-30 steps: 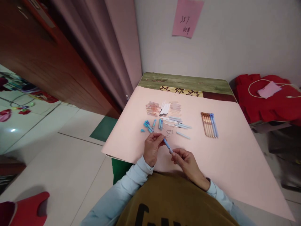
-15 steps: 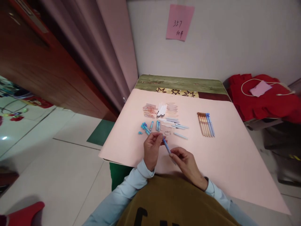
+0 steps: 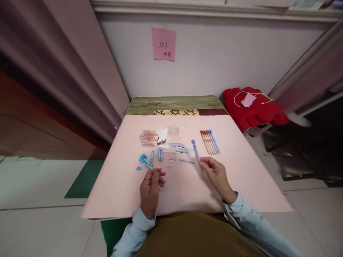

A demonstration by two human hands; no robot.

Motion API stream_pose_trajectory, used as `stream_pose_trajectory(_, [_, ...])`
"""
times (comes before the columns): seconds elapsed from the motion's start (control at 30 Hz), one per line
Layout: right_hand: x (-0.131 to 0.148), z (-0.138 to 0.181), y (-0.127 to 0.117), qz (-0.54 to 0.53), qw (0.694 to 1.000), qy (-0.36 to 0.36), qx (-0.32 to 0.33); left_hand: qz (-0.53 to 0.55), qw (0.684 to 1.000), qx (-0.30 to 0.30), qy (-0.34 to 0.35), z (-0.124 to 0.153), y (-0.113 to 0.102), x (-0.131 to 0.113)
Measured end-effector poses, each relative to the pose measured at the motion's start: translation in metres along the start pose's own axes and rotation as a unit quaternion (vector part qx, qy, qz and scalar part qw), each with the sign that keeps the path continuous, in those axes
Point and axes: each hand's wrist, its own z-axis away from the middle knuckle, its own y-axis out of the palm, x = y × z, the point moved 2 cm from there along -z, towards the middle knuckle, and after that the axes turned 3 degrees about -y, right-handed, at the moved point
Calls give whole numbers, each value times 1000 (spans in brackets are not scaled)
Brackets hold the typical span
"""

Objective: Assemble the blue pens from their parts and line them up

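Note:
My right hand (image 3: pixel 217 176) is closed on a blue pen (image 3: pixel 195 149), gripping its lower end between thumb and fingers. The pen tilts up and left, its knobbly blue top away from me, above the table. My left hand (image 3: pixel 150 189) is near the table's front, fingers loosely bent and slightly apart, with nothing visible in them. Just beyond it lie blue pen tops (image 3: pixel 144 160), short blue barrel pieces (image 3: pixel 160 154) and small clear bits (image 3: pixel 171 161). To the right of my pen, several assembled brown and blue pens (image 3: pixel 209 142) lie in a row.
The pink-covered table (image 3: pixel 241 192) also bears reddish clear tubes (image 3: pixel 148 138), white refills with dark tips (image 3: pixel 162 136), pale clear tubes (image 3: pixel 173 132) and light-blue tubes (image 3: pixel 187 160). A red cloth (image 3: pixel 252 110) with a white cable is at the back right.
My left hand has let go of the blue pen. My right hand has carried it away to the right, its top now pointing away from me. The view has swung right.

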Motion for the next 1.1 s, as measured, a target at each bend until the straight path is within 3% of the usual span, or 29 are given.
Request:
stream_pose_trajectory(0.17, [-36, -53, -66, 84, 992, 39, -80, -47, 999, 7, -22, 6, -12, 26])
stream_pose_trajectory(0.33, [-61, -92, -98, 214, 969, 73, -96, -78, 997, 18, -14, 6, -11, 29])
stream_pose_trajectory(0.57, [-78, -117, -96, 335, 934, 96, -77, -88, 996, 14, -11, 3, -11, 30])
stream_pose_trajectory(1.1, [-86, -120, -87, 363, 924, 84, -83, -123, 992, 16, -1, 3, -11, 30])
